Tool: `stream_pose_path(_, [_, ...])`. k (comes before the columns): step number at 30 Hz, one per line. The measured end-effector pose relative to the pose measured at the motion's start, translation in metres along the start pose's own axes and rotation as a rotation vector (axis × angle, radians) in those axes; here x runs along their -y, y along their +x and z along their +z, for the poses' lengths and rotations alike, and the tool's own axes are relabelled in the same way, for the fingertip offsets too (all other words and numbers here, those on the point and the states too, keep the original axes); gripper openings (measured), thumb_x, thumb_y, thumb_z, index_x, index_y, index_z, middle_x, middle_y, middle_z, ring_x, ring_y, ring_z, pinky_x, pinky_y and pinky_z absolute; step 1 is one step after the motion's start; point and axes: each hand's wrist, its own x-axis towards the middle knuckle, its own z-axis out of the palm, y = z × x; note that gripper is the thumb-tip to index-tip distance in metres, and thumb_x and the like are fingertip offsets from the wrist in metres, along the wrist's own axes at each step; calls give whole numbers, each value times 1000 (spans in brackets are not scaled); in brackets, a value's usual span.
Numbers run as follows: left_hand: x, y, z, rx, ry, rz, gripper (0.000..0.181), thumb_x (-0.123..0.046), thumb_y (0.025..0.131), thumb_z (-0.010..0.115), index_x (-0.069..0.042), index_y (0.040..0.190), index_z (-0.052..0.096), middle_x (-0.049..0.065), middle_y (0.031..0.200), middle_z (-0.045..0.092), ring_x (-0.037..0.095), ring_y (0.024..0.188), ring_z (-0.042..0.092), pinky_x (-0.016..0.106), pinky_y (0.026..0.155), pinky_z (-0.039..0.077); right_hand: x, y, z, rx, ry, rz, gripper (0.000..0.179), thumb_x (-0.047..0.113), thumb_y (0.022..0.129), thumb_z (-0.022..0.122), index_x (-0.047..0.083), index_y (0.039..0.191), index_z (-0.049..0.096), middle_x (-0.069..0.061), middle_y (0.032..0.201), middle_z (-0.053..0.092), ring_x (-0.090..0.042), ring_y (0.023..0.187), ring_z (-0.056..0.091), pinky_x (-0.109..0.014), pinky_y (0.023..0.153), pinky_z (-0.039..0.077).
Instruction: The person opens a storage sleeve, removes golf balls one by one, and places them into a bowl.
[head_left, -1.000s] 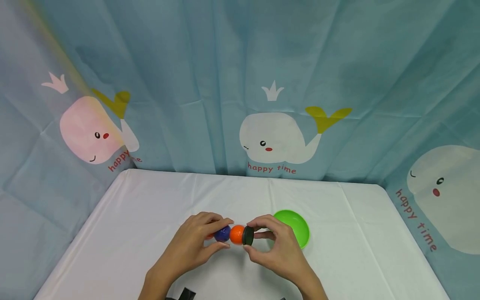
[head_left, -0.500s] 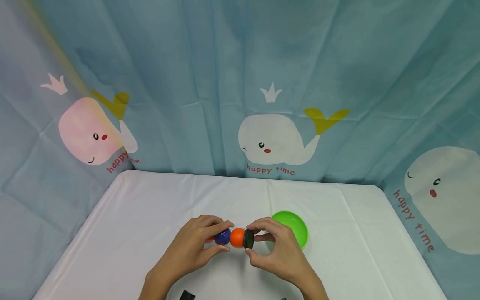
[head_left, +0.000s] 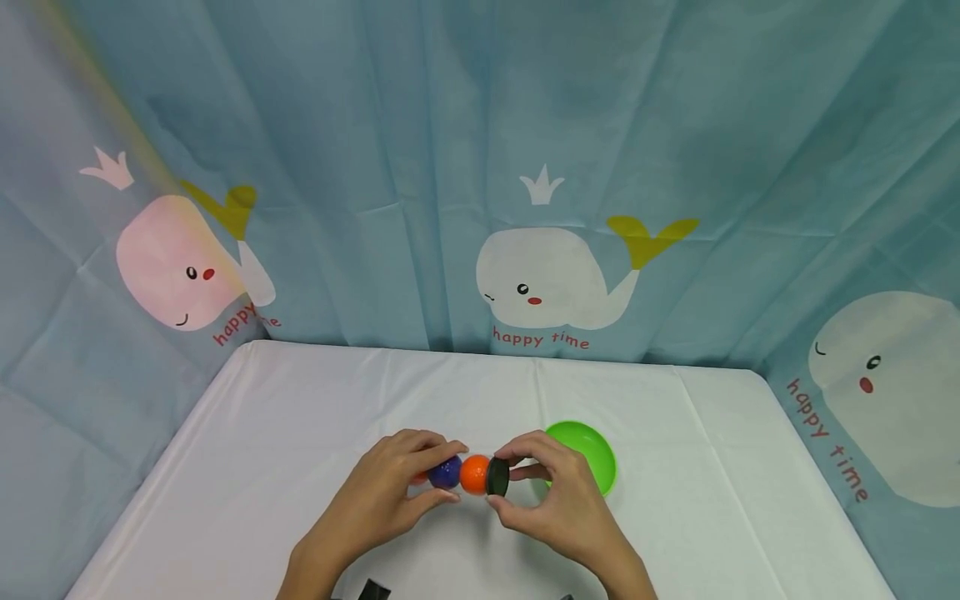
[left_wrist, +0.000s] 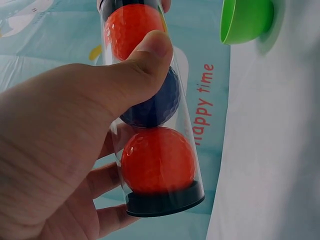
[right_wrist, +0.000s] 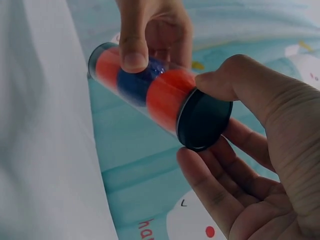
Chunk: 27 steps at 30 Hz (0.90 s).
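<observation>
Both hands hold a clear tube of golf balls, lying sideways between them above the table in the head view. Inside, a blue golf ball sits between two orange ones, and one orange golf ball shows between the hands. My left hand grips the tube's middle, thumb across it over the blue ball. A black cap closes the tube's left end. At the right end, my right hand pinches the other black cap by its edge between thumb and fingers. The cap is on the tube.
Just behind my right hand stands a green bowl, partly hidden by it. A white cloth covers the table. Blue curtains printed with whales hang behind and along both sides. A small black object shows at the front edge.
</observation>
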Motion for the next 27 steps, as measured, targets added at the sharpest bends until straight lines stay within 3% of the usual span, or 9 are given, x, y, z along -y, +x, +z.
stream_pose_path(19, [-2, -1, -2, -5, -10, 3, 53, -46, 83, 87, -35, 133, 73, -15, 122, 72, 8, 113, 67, 36, 91, 61, 4, -1, -3, 25, 18, 8, 48, -2, 77, 87, 23, 115, 72, 6, 112, 74, -11, 102, 73, -29, 84, 66])
stream_pose_path(27, [-5, -2, -7, 13, -94, -13, 54, -41, 84, 88, -33, 135, 72, -17, 125, 71, 7, 113, 67, 28, 88, 61, 5, -2, -6, 29, 74, -37, 39, 10, 86, 88, 20, 120, 70, 1, 115, 71, -13, 106, 71, -30, 86, 66])
